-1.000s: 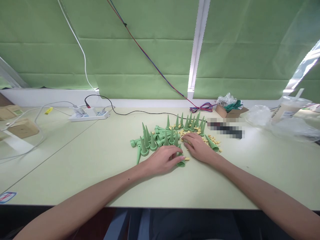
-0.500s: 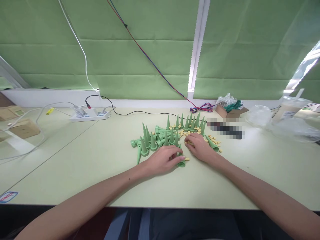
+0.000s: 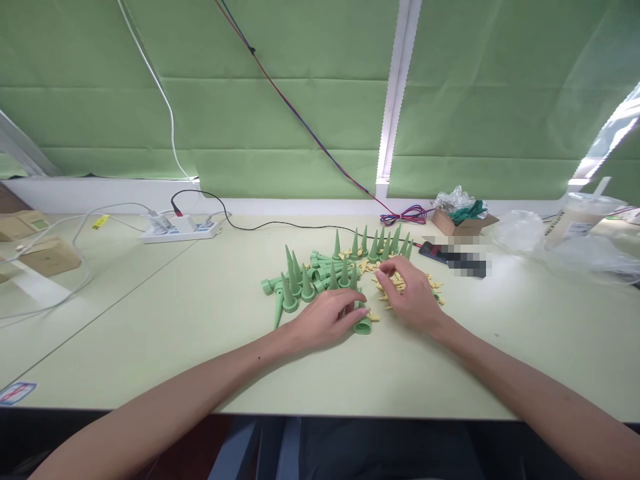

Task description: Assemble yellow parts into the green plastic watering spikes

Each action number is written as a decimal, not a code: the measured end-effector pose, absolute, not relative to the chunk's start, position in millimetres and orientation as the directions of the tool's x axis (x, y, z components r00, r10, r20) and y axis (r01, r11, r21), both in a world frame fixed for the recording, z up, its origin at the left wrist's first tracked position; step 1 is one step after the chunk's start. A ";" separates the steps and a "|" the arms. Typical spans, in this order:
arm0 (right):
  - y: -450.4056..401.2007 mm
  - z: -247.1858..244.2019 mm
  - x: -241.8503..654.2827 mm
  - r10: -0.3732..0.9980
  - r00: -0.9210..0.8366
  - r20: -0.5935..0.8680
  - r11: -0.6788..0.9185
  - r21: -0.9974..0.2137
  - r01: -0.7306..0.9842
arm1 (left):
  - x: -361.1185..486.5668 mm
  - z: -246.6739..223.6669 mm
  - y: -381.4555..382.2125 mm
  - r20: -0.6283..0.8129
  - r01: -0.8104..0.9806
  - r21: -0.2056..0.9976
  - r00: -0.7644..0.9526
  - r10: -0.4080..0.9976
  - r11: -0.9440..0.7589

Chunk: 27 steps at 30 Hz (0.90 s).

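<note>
Left hand (image 3: 325, 317): palm down, fingers (image 3: 353, 296) bent, thumb extended
Right hand (image 3: 414, 293): fingers arched toward thumb
Forearms (image 3: 215, 380): slanting inward

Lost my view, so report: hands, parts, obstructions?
Left hand at a green cone. Right hand over yellow pieces, grip unclear. Upright cones close beyond left hand.
</note>
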State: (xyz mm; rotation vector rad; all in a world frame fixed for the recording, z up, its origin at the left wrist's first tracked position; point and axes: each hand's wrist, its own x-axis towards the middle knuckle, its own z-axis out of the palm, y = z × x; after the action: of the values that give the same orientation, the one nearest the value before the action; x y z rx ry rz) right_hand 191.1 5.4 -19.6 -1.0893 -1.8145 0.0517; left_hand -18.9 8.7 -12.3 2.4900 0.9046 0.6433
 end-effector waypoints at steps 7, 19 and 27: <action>-7.0 -21.1 182.3 0.708 -0.227 0.669 0.662 -0.517 0.542 | -19.8 -14.8 11.2 0.300 0.495 0.531 0.649 0.699 -0.688; -7.9 -22.4 184.6 0.729 -0.352 0.587 0.682 -0.578 0.448 | -19.4 -14.3 12.8 0.370 0.421 0.512 0.678 0.635 -0.749; -8.0 -22.1 184.6 0.744 -0.364 0.561 0.668 -0.601 0.438 | -19.3 -13.5 12.0 0.405 0.406 0.498 0.672 0.620 -0.766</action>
State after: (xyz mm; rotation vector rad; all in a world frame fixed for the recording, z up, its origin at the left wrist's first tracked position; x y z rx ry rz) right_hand 184.6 -8.0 -22.1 -0.9148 -2.0131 0.4440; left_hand -19.3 12.0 -13.5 2.5204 0.8066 0.8051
